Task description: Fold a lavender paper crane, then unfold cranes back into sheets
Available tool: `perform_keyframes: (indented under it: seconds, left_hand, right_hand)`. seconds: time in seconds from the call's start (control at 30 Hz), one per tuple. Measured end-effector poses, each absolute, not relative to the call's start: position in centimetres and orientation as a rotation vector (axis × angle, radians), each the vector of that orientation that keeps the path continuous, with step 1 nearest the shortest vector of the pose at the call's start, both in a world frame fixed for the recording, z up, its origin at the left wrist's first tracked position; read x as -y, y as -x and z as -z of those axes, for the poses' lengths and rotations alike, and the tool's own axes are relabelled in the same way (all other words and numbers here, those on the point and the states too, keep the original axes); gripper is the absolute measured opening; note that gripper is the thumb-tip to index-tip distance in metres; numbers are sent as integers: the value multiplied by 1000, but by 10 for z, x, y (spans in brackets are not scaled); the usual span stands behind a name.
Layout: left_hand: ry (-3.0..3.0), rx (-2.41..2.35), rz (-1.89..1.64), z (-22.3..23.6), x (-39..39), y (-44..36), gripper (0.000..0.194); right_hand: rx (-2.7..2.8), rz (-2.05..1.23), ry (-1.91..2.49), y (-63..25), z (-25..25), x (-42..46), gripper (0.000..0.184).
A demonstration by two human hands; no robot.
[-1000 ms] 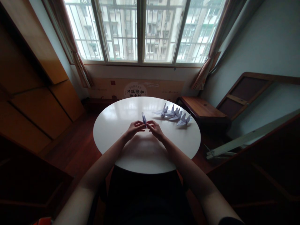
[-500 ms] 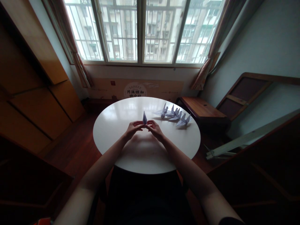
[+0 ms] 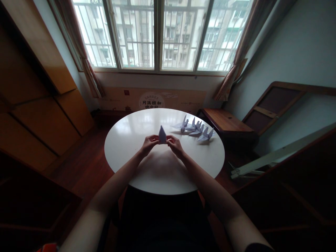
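A folded piece of bluish-grey paper, pointed at the top, stands upright between my two hands above the white table. My left hand pinches its left edge. On the opposite edge, the fingers of my right hand are closed on the paper too. Beyond my right hand, several folded paper cranes of the same colour sit together near the table's far right edge. My fingertips are small in view, so their exact grip is hard to make out.
The round white table is in front of me. A low wooden cabinet stands past its right side, with a wooden frame leaning behind. Orange-brown cupboards line the left, and a barred window is ahead.
The folded paper was narrow and now shows a wider face. My hands have moved slightly apart, each at one side of it. The cranes have stayed put.
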State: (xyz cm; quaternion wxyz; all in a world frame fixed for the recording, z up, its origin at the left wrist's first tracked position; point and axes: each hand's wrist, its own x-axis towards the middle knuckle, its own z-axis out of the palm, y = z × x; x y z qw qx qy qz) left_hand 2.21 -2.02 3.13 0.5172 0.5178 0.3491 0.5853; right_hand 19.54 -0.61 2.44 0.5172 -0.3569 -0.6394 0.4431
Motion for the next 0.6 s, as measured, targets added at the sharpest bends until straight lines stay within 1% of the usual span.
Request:
perform_keyframes:
  seconds: [0.1,0.2,0.47,0.6]
  left_hand:
    - [-1257,-846,-1406,-29,19,-21,34]
    - [-1257,-866,-1416,-30,20,-21,37]
    - [-1302,-862,-1431,-35,25,-24,43]
    - [-1383,-867,-1461,-35,25,-25,38]
  right_hand:
    - [1574,-1085,834,-193,-23,8,21]
    - [1622,-1113,804,-191,-23,10,20]
    - [1552,-1139,750,-190,-23,8,34]
    - [1533,-1151,731,-191,-23,8,35]
